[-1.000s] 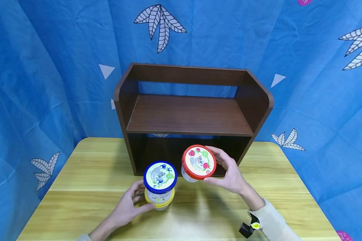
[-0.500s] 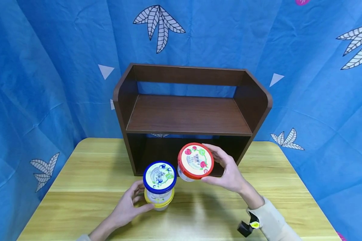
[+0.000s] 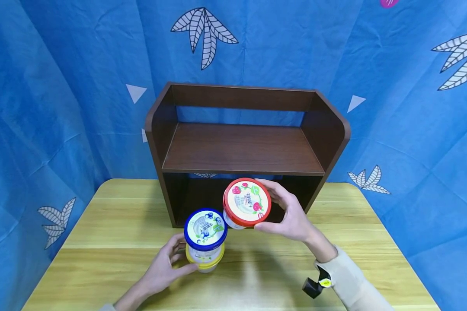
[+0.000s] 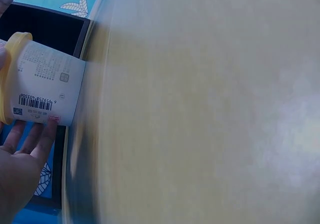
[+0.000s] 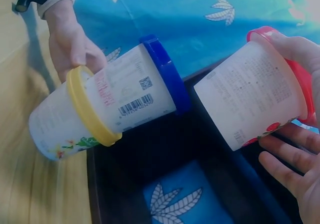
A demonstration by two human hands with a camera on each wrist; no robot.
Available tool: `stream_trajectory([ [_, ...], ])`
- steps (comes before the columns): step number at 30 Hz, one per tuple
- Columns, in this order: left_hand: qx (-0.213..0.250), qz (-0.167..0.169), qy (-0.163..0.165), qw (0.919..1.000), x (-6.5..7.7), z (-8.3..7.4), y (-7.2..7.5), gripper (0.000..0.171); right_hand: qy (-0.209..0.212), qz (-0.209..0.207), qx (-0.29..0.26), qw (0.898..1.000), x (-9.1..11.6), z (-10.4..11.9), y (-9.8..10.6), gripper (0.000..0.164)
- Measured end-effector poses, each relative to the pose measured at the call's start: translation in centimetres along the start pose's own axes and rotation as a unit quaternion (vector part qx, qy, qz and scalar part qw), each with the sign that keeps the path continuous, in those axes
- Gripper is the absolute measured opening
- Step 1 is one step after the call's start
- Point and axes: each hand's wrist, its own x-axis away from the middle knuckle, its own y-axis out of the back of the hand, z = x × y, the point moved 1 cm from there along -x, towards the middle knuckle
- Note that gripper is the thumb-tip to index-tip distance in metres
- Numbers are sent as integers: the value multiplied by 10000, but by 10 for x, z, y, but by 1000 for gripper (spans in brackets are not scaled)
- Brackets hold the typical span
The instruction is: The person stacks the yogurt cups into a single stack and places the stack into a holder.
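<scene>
Tub with red lid (image 3: 246,203), held tilted in right hand (image 3: 289,218) above the counter (image 3: 113,216).
Grip clamped round it, just beside yet apart from the tub with blue lid (image 3: 205,230), upright atop the tub with yellow lid (image 3: 208,264); left hand (image 3: 165,265) clamped round the latter; all between the counter's left and right edges, in front of the dark shelf (image 3: 243,149).

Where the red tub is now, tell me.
In the head view, the red tub is in the right hand, just right of centre, in front of the shelf, raised to the right of the blue tub.
</scene>
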Motion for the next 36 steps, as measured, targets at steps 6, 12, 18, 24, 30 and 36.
stream_trajectory([
  [6,6,-1,-81,10000,0,1,0,78,34,43,-113,9999,-6,0,-3,90],
  [12,1,-10,26,10000,0,-1,0,79,108,79,-272,9995,-11,-1,-8,88],
  [18,8,-4,89,10000,1,-1,-1,79,208,118,-472,9986,-15,-3,-14,88],
  [24,58,0,66,10000,0,-1,-1,78,213,169,-525,9983,-19,-1,-21,88],
  [30,79,1,-7,10000,0,0,-1,76,256,245,-542,9979,-22,0,-28,89],
  [36,86,27,17,10000,-1,1,-1,76,305,322,-633,9970,-24,1,-33,87],
])
